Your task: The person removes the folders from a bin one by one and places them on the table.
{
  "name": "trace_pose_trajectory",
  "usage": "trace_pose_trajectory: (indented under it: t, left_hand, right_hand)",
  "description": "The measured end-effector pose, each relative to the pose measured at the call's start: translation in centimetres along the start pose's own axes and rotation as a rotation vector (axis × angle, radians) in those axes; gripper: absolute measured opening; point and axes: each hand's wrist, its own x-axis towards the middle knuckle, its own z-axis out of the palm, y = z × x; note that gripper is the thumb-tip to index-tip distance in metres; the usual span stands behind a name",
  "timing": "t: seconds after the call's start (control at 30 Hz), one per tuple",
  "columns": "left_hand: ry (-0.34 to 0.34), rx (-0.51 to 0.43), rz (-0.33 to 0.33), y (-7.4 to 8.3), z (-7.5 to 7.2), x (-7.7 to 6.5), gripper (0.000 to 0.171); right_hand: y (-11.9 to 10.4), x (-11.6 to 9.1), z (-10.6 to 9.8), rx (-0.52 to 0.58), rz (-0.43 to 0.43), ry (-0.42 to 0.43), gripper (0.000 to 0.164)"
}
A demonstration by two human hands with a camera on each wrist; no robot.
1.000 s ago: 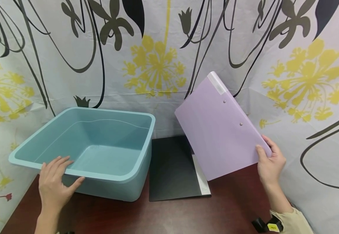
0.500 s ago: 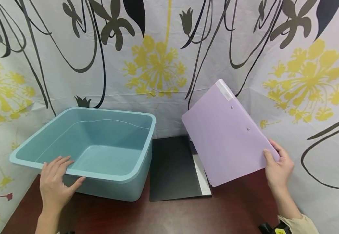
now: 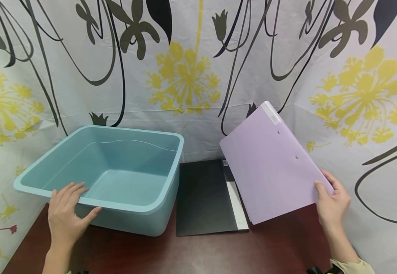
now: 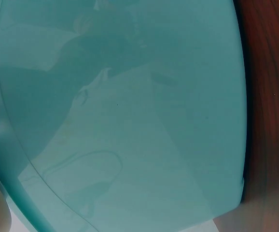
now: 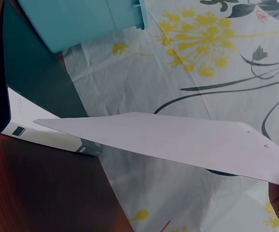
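My right hand (image 3: 333, 202) pinches a lilac folder (image 3: 273, 167) by its lower right corner, thumb on the near face. The folder is tilted above the table, with two metal rivets and a clear label pocket along its spine edge. In the right wrist view the folder (image 5: 178, 140) appears nearly edge-on. Below and left of it a black binder (image 3: 203, 201) with a white spine label lies flat, partly covered by the folder in the head view. My left hand (image 3: 66, 213) rests on the near rim of a blue-green plastic tub (image 3: 150, 207), fingers over the rim and thumb outside.
The tub stands left of the binder on a dark red-brown wooden table (image 3: 133, 255). A white cloth (image 3: 191, 133) with grey and yellow plant prints hangs behind the table and along both sides. The left wrist view is mostly the tub's outer wall (image 4: 130, 121).
My right hand has moved the lilac folder right and down, uncovering more of the black binder's spine. My left hand stays on the tub rim.
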Motion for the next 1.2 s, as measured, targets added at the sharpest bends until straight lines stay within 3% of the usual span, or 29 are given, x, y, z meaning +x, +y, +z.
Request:
trace_pose_trajectory:
  t: [0.37,0.57,0.63,0.67,0.77,0.93,1.07,1.2]
  left_hand:
    - [0.003,0.005,-0.001,-0.1,0.1,-0.1,0.086]
    - [-0.001,0.009,-0.006,-0.1,0.1,-0.1,0.087]
    - [-0.001,0.01,-0.005,-0.2,0.1,-0.1,0.087]
    - [-0.001,0.012,-0.004,-0.2,0.1,-0.1,0.087]
    - [0.002,0.015,-0.003,-0.2,0.1,-0.1,0.088]
    - [0.005,0.012,-0.001,-0.2,0.2,-0.1,0.087]
    - [0.007,0.011,0.001,-0.2,0.2,-0.1,0.087]
    - [0.003,0.014,-0.001,-0.3,0.2,-0.1,0.088]
  right_hand:
    - [1.5,0.4,-0.7,0.173,0.153,-0.003,0.036]
    - [7.4,2.4,-1.7,0.298,0.124,-0.075,0.035]
    - [9.7,3.3,-2.1,0.388,0.126,-0.094,0.036]
    - [9.6,3.2,-2.1,0.324,0.145,-0.086,0.035]
    - [9.1,2.9,-2.0,0.303,0.181,-0.083,0.035]
    - [5.8,1.3,-1.5,0.224,0.218,-0.078,0.034]
    - [3.8,0.3,-0.9,0.117,0.308,-0.059,0.036]
    - [3.4,0.0,-0.6,0.08,0.364,-0.061,0.037]
